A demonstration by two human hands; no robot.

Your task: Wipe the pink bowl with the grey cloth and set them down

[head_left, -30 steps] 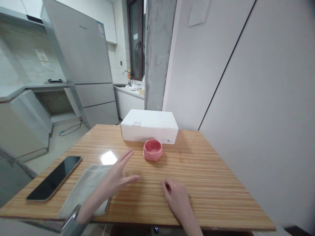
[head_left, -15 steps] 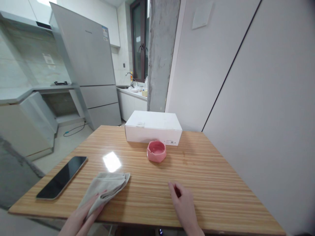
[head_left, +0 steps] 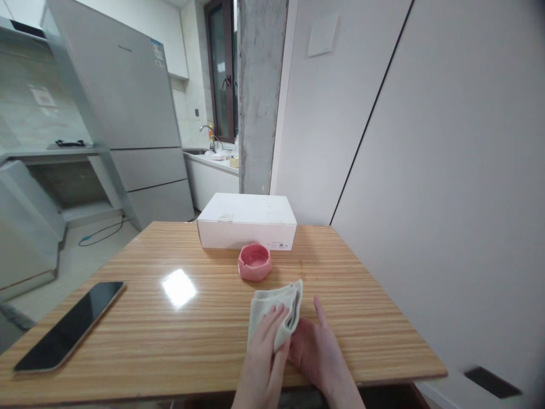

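Note:
A folded beige cloth [head_left: 275, 304] lies on the wooden table [head_left: 179, 335], just in front of a small pink bowl [head_left: 254, 262]. My left hand [head_left: 263, 355] rests on the cloth's near end with fingers pressed onto it, holding it. My right hand [head_left: 317, 349] lies beside it on the right, fingers extended, touching the cloth's right edge and partly tucked under it. A white box [head_left: 247, 220] stands behind the bowl at the table's far edge.
A black phone [head_left: 68, 325] lies screen up near the table's left front corner. A white wall runs close along the right side. A grey fridge [head_left: 123, 108] and kitchen counters stand beyond the table on the left.
My left hand has carried the cloth from the table's left front to the middle, in front of the pink bowl. My right hand now meets the cloth. The view has shifted right.

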